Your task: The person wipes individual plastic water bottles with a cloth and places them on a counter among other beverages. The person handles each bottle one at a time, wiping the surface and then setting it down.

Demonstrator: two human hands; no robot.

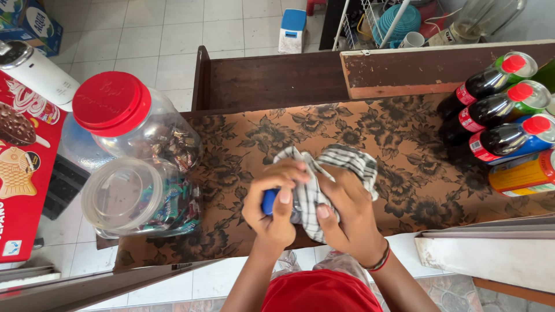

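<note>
My left hand (273, 202) grips a small blue object (269, 201), only partly visible between my fingers. My right hand (346, 211) holds a grey and white checked cloth (338, 164) bunched against that blue object. Both hands are close together above the counter with the brown floral covering (324, 127), near its front edge. What the blue object is cannot be made out.
Two clear plastic candy jars stand at the left, one with a red lid (111, 104), one with a clear lid (124, 193). Several soda bottles (497, 110) lie at the right. A red freezer top (23, 167) is at far left. A metal ledge (491, 254) juts in at lower right.
</note>
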